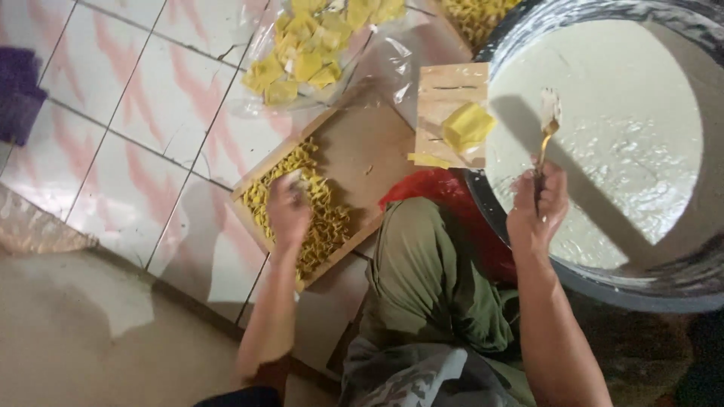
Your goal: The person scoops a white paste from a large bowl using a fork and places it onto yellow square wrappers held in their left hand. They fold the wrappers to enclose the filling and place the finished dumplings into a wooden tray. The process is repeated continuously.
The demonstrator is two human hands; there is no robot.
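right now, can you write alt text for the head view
A person's right hand holds a spoon over a large tub of white paste, while the left hand rests on a wooden tray of small yellow folded pieces.

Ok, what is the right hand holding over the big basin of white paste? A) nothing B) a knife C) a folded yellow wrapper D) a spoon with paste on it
D: the right hand grips a gold-handled spoon, its bowl coated in white, above the paste in the basin.
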